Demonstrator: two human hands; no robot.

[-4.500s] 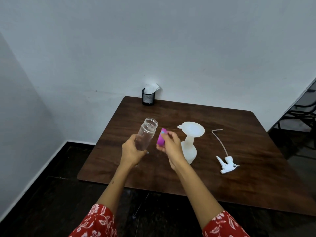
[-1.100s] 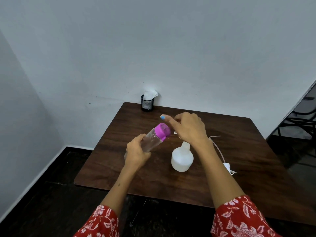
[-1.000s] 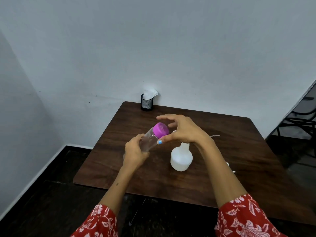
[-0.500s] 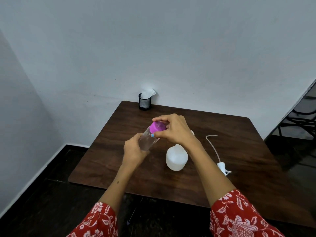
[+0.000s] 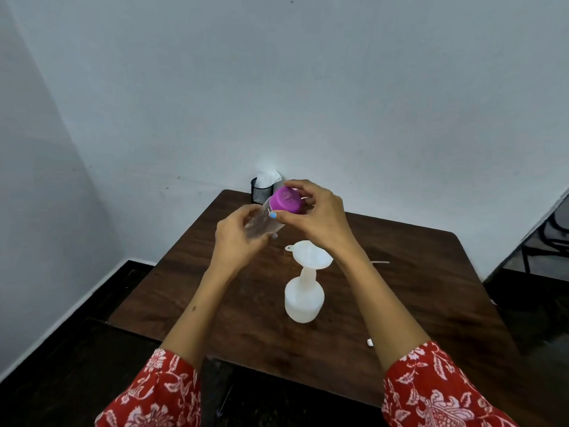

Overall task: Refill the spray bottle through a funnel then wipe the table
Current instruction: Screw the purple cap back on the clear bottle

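Spray bottle point(image 5: 303, 298) is standing mid-frame wearing the funnel point(image 5: 312, 257) for refilling, while left hand point(image 5: 237, 238) is gripping the clear jar point(image 5: 261, 221) and right hand point(image 5: 314, 214) is pinching its purple lid point(image 5: 286, 200).

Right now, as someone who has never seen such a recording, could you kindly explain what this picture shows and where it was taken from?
There is no machine here: a camera worn on a person's head looks down at their two bare hands. The left hand grips a clear bottle, tilted, while the right hand pinches its purple cap. On the wooden table stands a white spray bottle with a funnel set in its neck. At the far edge a black mesh holder contains white tissue. The spray head is mostly hidden behind the right arm.
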